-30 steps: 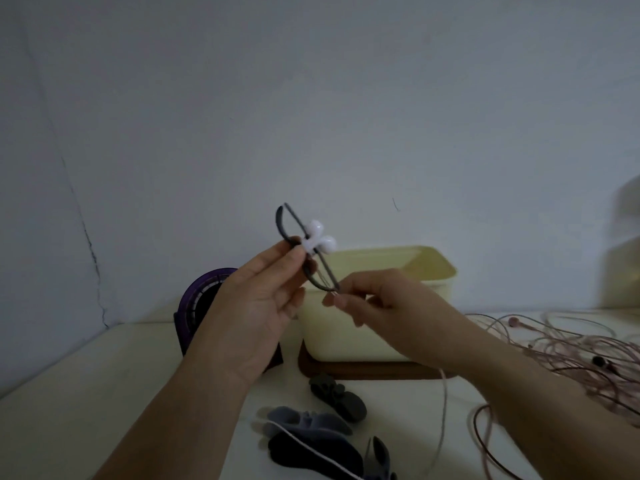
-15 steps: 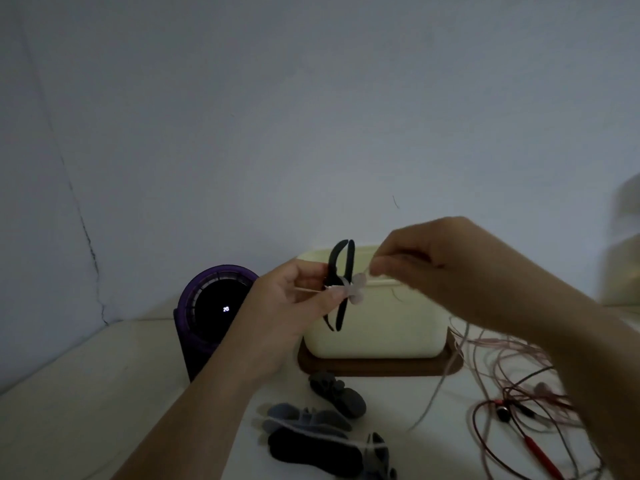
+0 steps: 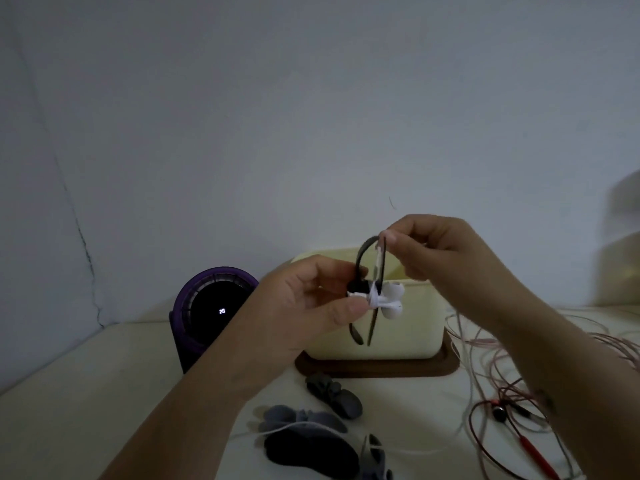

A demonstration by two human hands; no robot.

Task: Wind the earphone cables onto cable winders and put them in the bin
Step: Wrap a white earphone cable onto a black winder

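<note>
Left hand (image 3: 311, 299), right hand (image 3: 433, 251): bare; forearms (image 3: 194, 403) bare to frame edge.

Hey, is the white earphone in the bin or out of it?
Out. The left hand holds the white earphone on its cable winder in front of the bin.

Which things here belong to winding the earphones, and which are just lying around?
Job: winder, white earphones, bin, spare winders, tangled cables.
Lying about: purple device, brown tray under the bin.
</note>
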